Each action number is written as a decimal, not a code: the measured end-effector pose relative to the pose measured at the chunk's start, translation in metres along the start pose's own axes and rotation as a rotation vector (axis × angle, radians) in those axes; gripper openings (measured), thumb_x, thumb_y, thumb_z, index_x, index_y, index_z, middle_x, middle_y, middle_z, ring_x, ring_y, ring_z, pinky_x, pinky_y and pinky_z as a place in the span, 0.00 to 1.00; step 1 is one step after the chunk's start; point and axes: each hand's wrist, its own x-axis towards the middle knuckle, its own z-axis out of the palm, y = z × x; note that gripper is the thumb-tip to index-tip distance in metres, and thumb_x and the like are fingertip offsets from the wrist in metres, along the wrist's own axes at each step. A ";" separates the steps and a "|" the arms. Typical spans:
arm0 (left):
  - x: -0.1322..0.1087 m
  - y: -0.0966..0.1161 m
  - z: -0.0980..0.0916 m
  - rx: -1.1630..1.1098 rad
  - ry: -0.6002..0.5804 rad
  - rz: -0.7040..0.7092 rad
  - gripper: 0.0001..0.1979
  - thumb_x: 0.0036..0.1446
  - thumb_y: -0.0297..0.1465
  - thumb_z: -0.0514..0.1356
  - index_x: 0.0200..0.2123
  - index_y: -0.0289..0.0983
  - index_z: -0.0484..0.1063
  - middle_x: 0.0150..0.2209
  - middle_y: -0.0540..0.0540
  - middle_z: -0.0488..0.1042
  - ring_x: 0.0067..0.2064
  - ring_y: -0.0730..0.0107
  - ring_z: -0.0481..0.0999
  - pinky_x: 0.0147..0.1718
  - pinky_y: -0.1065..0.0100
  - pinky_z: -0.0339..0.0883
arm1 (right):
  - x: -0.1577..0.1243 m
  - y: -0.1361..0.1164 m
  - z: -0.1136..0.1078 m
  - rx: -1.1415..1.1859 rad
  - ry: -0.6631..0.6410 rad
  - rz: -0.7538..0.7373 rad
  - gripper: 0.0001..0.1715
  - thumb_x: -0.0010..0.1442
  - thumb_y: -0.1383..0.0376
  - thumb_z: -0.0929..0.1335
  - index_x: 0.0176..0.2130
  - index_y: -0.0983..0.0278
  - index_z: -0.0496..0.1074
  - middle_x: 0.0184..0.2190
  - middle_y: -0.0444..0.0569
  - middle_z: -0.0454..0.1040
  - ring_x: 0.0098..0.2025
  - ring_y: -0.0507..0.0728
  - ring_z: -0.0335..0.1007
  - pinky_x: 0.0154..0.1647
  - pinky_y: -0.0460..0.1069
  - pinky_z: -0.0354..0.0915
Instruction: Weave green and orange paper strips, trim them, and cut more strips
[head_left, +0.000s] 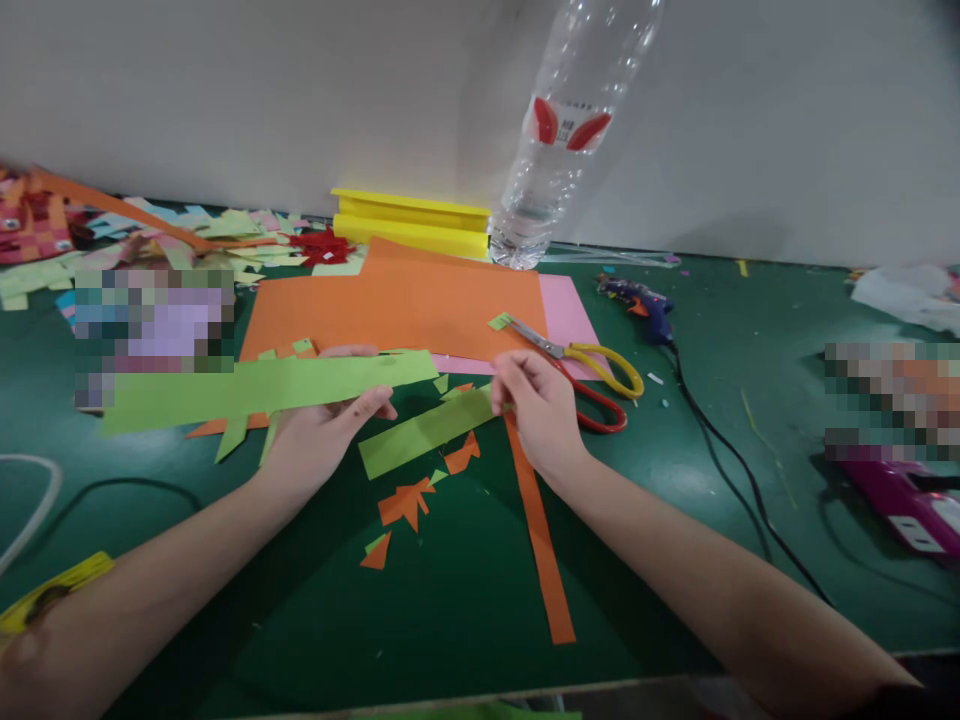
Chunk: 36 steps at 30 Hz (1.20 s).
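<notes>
holding a broad green strip (pixel 225 392) in loosely bent left hand (pixel 319 432), curling right hand (pixel 536 405) nearly closed, cannot tell whether on anything, near scissors (pixel 559 351) at its two o'clock.

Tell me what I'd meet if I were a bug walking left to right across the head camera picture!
White cord → green paper strip in the left hand → right hand → blue glue gun → purple power strip.

Left hand (pixel 321 430) pinching; right hand (pixel 541 408) apart, fingers curled.
</notes>
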 end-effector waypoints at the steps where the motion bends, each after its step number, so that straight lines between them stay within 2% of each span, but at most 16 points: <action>1: 0.000 0.000 0.000 -0.009 -0.010 0.015 0.20 0.60 0.45 0.55 0.21 0.44 0.74 0.29 0.51 0.81 0.37 0.59 0.81 0.43 0.58 0.73 | 0.000 0.001 0.000 -0.045 0.000 -0.026 0.10 0.59 0.61 0.70 0.40 0.60 0.67 0.25 0.40 0.71 0.23 0.49 0.66 0.26 0.48 0.66; 3: 0.001 -0.003 0.001 -0.037 -0.039 0.067 0.19 0.60 0.45 0.56 0.21 0.44 0.73 0.28 0.51 0.80 0.37 0.58 0.81 0.44 0.57 0.73 | -0.002 0.003 0.001 -0.137 -0.020 -0.128 0.24 0.56 0.64 0.72 0.51 0.58 0.64 0.40 0.46 0.74 0.33 0.52 0.72 0.37 0.52 0.71; 6: 0.004 -0.011 0.002 -0.021 -0.051 0.184 0.17 0.58 0.45 0.57 0.22 0.45 0.73 0.30 0.49 0.80 0.41 0.56 0.80 0.46 0.56 0.73 | -0.006 0.001 0.001 -0.282 -0.133 -0.318 0.28 0.55 0.65 0.71 0.54 0.57 0.63 0.48 0.49 0.73 0.45 0.55 0.72 0.52 0.58 0.69; 8: 0.005 -0.017 0.003 0.018 -0.024 0.250 0.14 0.56 0.45 0.60 0.25 0.44 0.74 0.39 0.47 0.80 0.45 0.55 0.79 0.47 0.56 0.72 | -0.009 -0.003 0.002 -0.373 -0.237 -0.376 0.30 0.54 0.65 0.72 0.55 0.57 0.63 0.49 0.50 0.74 0.49 0.57 0.72 0.55 0.59 0.67; 10: 0.006 -0.020 0.004 -0.007 -0.018 0.283 0.11 0.54 0.43 0.63 0.33 0.43 0.74 0.45 0.46 0.78 0.45 0.55 0.78 0.46 0.57 0.73 | -0.012 -0.007 0.003 -0.464 -0.314 -0.372 0.33 0.52 0.63 0.75 0.55 0.59 0.64 0.51 0.52 0.74 0.52 0.60 0.71 0.55 0.60 0.67; 13: 0.005 -0.022 0.006 -0.110 -0.035 0.299 0.15 0.51 0.39 0.66 0.42 0.42 0.72 0.46 0.45 0.77 0.46 0.57 0.78 0.46 0.58 0.73 | -0.014 -0.013 0.004 -0.523 -0.376 -0.340 0.34 0.50 0.60 0.77 0.54 0.59 0.67 0.53 0.53 0.74 0.56 0.62 0.70 0.56 0.60 0.66; 17: 0.006 -0.023 0.010 -0.246 -0.106 0.355 0.15 0.49 0.36 0.70 0.40 0.41 0.73 0.45 0.44 0.77 0.50 0.56 0.76 0.50 0.58 0.71 | -0.012 -0.014 0.004 -0.484 -0.426 -0.295 0.32 0.49 0.59 0.77 0.52 0.59 0.69 0.51 0.51 0.76 0.55 0.60 0.71 0.56 0.57 0.66; 23: 0.004 -0.028 0.012 -0.374 -0.204 0.354 0.11 0.50 0.32 0.70 0.38 0.42 0.75 0.42 0.47 0.78 0.45 0.63 0.78 0.43 0.65 0.74 | -0.011 -0.013 0.003 -0.547 -0.487 -0.349 0.28 0.50 0.60 0.77 0.49 0.60 0.71 0.48 0.50 0.77 0.51 0.59 0.72 0.53 0.56 0.67; 26: 0.005 -0.029 0.012 -0.369 -0.189 0.347 0.10 0.50 0.32 0.70 0.37 0.42 0.76 0.41 0.48 0.79 0.43 0.64 0.79 0.42 0.66 0.75 | -0.012 -0.011 0.003 -0.587 -0.519 -0.414 0.26 0.50 0.62 0.76 0.48 0.60 0.71 0.45 0.50 0.78 0.49 0.59 0.73 0.52 0.56 0.67; 31: 0.008 -0.028 0.011 -0.392 -0.161 0.319 0.08 0.50 0.30 0.70 0.34 0.42 0.76 0.35 0.50 0.80 0.37 0.66 0.80 0.36 0.69 0.77 | -0.012 -0.006 0.004 -0.640 -0.492 -0.528 0.15 0.55 0.62 0.74 0.43 0.61 0.73 0.38 0.49 0.79 0.44 0.58 0.74 0.48 0.56 0.68; 36: 0.009 -0.025 0.009 -0.373 -0.107 0.288 0.06 0.49 0.29 0.69 0.31 0.42 0.76 0.33 0.51 0.79 0.33 0.69 0.81 0.33 0.72 0.77 | -0.012 -0.004 0.004 -0.644 -0.474 -0.619 0.13 0.55 0.63 0.74 0.40 0.62 0.73 0.35 0.49 0.80 0.41 0.58 0.74 0.47 0.57 0.69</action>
